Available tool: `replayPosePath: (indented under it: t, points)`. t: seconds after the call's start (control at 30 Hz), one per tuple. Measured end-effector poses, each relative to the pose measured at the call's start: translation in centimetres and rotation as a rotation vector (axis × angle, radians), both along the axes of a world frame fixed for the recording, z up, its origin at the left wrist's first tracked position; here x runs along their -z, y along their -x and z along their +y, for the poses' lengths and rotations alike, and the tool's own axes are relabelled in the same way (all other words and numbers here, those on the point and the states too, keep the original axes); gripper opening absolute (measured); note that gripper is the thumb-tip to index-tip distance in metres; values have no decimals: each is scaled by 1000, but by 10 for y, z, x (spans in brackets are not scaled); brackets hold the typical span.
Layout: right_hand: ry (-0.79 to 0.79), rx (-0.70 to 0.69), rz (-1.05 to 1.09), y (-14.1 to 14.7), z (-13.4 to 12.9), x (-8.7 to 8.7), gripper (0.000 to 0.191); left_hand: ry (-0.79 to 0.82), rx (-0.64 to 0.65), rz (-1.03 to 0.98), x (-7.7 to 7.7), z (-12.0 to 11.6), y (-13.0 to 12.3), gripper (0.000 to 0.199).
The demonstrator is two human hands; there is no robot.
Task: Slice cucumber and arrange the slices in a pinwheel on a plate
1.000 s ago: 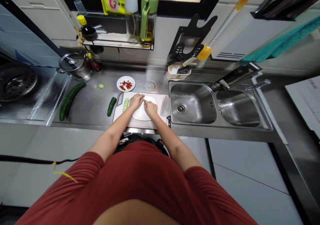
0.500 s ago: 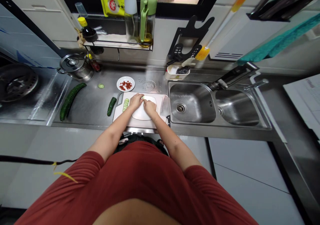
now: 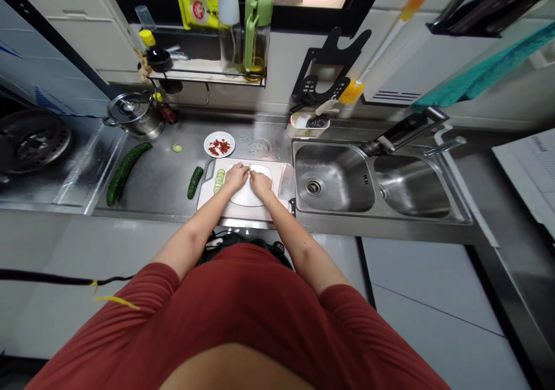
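Observation:
Over the far rim of a white plate (image 3: 247, 196), my left hand (image 3: 236, 177) and my right hand (image 3: 260, 184) come close together with fingers bent and closed. A small pale green piece, seemingly a cucumber slice (image 3: 249, 168), shows at their fingertips, largely hidden by the fingers. The plate rests on a pale cutting board (image 3: 212, 205). Left of my left hand, a row of overlapping cucumber slices (image 3: 219, 180) lies on the board. Just off its left edge is a dark green cucumber piece (image 3: 195, 182).
A long cucumber (image 3: 125, 173) and a single slice (image 3: 177, 147) lie on the steel counter, left. Behind the board stands a small plate (image 3: 231, 141) with red pieces. A lidded pot (image 3: 134, 115) is at the back left. The double sink (image 3: 333, 205) adjoins the board's right side.
My hands stay over the plate's far rim, with only a slight shift of the fingers. The green piece between them shows less than before. The view has drifted slightly.

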State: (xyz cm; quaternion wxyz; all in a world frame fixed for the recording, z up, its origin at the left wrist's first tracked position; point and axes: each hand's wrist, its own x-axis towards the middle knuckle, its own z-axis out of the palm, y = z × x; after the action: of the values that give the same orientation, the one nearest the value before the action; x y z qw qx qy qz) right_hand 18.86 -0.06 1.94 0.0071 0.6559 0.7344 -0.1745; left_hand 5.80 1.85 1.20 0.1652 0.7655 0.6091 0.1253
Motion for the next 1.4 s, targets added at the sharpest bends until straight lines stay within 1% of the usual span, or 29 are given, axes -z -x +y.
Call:
replayPosePath:
  t: [0.13, 0.23, 0.4, 0.5, 0.63, 0.77, 0.93, 1.07, 1.17, 1.23, 1.4]
  points:
    - [7, 1, 26, -2, -1, -6, 38, -39, -35, -52, 2, -3, 2, 28]
    - [-23, 13, 81, -5, -9, -10, 40, -100, -106, -152, 6, -12, 5, 27]
    - [-50, 30, 170, -11, -33, -8, 37, -152, -231, -294, 17, -44, 13, 25]
    - [-73, 33, 226, -12, -48, -3, 36, -143, -253, -341, 20, -65, 16, 24]
    - [-93, 38, 274, -12, -62, 1, 35, -162, -245, -374, 20, -86, 22, 24]
    - [-94, 39, 300, -13, -69, 4, 33, -192, -278, -351, 18, -96, 34, 24]
    - [-109, 47, 311, -15, -74, 9, 32, -197, -343, -302, 18, -100, 51, 24]
    - [-123, 42, 335, -14, -77, 11, 32, -190, -444, -230, 16, -102, 65, 25]
    - [-126, 55, 351, -14, -80, 11, 33, -138, -557, -147, 14, -105, 76, 26]
    - [-129, 62, 360, -14, -81, 11, 33, -91, -608, -91, 13, -108, 81, 28]
    - [-133, 76, 383, -14, -83, 11, 34, 12, -638, -2, 9, -112, 82, 29]
